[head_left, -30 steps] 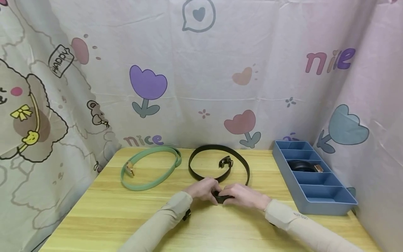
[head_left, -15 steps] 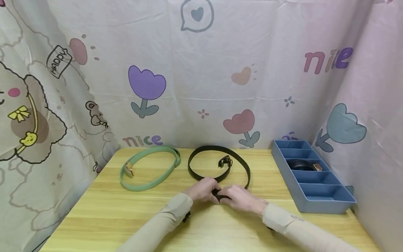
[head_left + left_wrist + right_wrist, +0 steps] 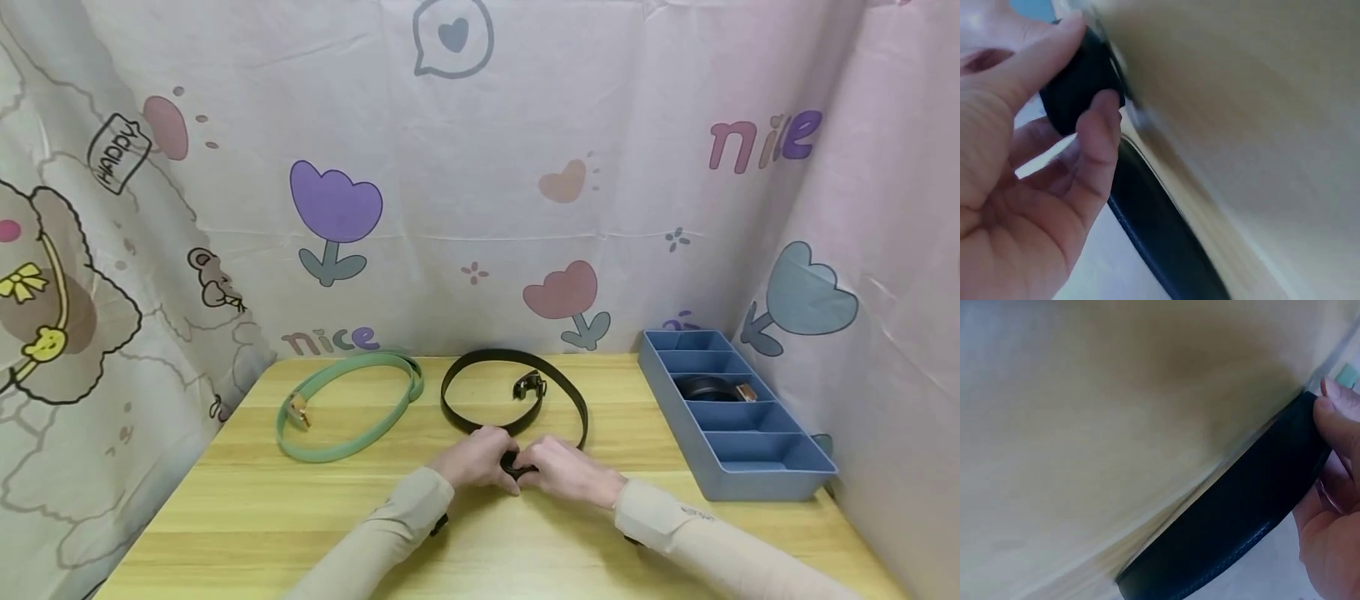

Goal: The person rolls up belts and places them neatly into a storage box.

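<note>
A black belt (image 3: 495, 356) stands on edge in a wide loop in the middle of the table, its dark buckle (image 3: 529, 385) inside the loop. At its near end both hands meet over a small curl. The left hand (image 3: 476, 458) pinches this curl between thumb and fingers; in the left wrist view the belt (image 3: 1154, 219) runs on below the fingertips. From the other side the right hand (image 3: 564, 471) grips the strap, its thumb lying on the black surface (image 3: 1229, 500) in the right wrist view. Parts of the curl are hidden by the fingers.
To the left, a green belt (image 3: 337, 454) with a gold buckle (image 3: 297, 412) lies in an open loop. A blue divided box (image 3: 772, 487) stands at the right, with a coiled black belt (image 3: 705, 388) in one compartment. A printed curtain (image 3: 450, 167) hangs behind the table.
The curl of belt between the hands has become smaller and tighter. The right hand has shifted slightly closer to the left. The head view has turned a little to the right.
</note>
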{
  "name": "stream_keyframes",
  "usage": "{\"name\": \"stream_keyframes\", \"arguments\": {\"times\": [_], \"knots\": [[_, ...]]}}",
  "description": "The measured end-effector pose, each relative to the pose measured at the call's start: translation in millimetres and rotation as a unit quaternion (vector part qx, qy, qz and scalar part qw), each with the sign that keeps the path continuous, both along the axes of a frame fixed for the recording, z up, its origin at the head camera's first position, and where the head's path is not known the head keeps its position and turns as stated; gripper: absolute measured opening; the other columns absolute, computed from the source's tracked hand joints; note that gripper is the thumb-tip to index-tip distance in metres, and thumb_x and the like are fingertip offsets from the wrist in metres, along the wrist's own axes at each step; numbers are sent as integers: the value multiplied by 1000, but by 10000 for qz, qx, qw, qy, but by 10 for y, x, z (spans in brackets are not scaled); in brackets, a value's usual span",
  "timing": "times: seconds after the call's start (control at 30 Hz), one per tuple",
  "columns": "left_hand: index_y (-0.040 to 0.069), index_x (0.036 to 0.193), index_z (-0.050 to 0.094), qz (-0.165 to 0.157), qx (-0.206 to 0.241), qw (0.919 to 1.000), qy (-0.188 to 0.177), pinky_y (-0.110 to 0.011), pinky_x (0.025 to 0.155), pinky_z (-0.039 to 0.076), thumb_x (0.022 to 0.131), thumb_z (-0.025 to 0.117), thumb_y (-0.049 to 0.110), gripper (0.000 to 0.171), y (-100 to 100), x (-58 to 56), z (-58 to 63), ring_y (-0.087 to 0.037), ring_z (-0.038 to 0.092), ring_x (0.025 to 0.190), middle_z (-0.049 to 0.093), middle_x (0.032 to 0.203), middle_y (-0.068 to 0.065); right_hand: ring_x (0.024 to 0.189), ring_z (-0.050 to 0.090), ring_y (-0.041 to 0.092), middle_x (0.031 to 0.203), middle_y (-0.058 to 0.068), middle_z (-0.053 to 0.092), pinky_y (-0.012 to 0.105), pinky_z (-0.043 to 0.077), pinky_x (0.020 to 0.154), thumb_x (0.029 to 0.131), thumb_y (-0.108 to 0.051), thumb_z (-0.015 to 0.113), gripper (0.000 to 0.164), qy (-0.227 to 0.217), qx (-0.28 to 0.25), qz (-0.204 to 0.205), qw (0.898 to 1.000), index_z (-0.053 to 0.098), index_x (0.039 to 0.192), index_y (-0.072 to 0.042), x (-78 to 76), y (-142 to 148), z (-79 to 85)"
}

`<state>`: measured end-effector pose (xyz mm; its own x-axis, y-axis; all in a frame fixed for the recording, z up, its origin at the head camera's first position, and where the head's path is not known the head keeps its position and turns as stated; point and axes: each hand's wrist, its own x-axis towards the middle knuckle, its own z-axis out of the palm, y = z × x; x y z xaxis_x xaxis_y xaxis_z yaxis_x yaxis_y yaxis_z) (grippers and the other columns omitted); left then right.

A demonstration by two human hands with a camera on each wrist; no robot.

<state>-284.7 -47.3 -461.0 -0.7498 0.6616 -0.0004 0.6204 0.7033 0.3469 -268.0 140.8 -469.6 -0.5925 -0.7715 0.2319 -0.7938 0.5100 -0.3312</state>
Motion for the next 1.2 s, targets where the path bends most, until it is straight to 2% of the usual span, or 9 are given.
{"name": "stream_keyframes", "arguments": {"times": [0.13, 0.2, 0.33, 0.4, 0.53, 0.73, 0.93, 1.07, 1.2], "knots": [[21, 70, 67, 53, -33, 9997, 219, -17, 57, 40, 68, 90, 29, 25, 29, 29, 16, -2, 46, 60, 55, 64, 14, 67, 52, -4, 80, -11, 67, 11, 44, 59, 89, -17, 71, 5, -44, -23, 42, 10000, 70, 85, -20, -2, 32, -20], [21, 71, 68, 26, -15, 9998, 207, -17, 59, 41, 68, 90, 27, 23, 24, 31, 16, -1, 46, 61, 56, 64, 15, 73, 55, -3, 85, -10, 67, 13, 46, 64, 90, -16, 70, 3, 18, 23, 169, 9999, 70, 91, -19, -14, 65, -31], [22, 77, 72, -158, 15, 9999, 53, -16, 66, 42, 68, 89, 25, 20, -5, 20, 24, 0, 50, 67, 61, 71, 17, 88, 61, 1, 100, -6, 69, 17, 50, 79, 89, -15, 70, 15, 134, 80, 503, 9986, 72, 104, -17, -43, 127, -33], [22, 78, 73, -215, 3, 9998, 13, -17, 68, 43, 68, 89, 24, 20, -19, 21, 30, 0, 51, 69, 62, 73, 17, 90, 62, 1, 101, -5, 69, 17, 50, 82, 89, -14, 71, 16, 212, 116, 583, 9980, 72, 104, -16, -45, 120, -27], [21, 76, 69, -44, -64, 9998, 158, -17, 64, 43, 67, 90, 25, 22, -31, 61, 16, -1, 50, 67, 60, 70, 15, 79, 58, -2, 91, -6, 69, 12, 48, 72, 89, -13, 69, 6, 275, 188, 373, 9987, 71, 92, -17, 2, 29, -16], [19, 67, 63, 213, -78, 9985, 505, -18, 53, 40, 66, 90, 32, 30, 21, 111, -9, -2, 46, 57, 54, 62, 13, 68, 52, -4, 79, -10, 66, 10, 42, 60, 88, -8, 69, 14, 339, 194, -90, 9992, 66, 79, -18, 88, -38, -39], [21, 74, 66, -190, 41, 9989, 430, -16, 61, 39, 68, 89, 27, 24, 8, 12, -23, -2, 47, 64, 58, 68, 13, 76, 54, -2, 88, -7, 66, 13, 45, 65, 90, -12, 68, 7, 363, 314, 86, 9988, 69, 93, -18, 59, 43, -5], [22, 82, 69, -533, 108, 9979, 364, -16, 68, 42, 69, 88, 26, 23, -17, -46, -28, -1, 51, 71, 63, 77, 15, 83, 59, 0, 99, -4, 67, 16, 49, 70, 88, -19, 72, 14, 461, 552, 190, 9972, 71, 102, -17, 21, 99, 46], [23, 89, 71, -489, 131, 9985, 215, -17, 72, 44, 71, 87, 25, 24, -28, -48, -31, -1, 52, 75, 64, 83, 17, 79, 61, 1, 94, -2, 68, 16, 50, 69, 88, -20, 72, 7, 707, 747, 156, 9946, 72, 94, -16, 5, 88, 63]]}}
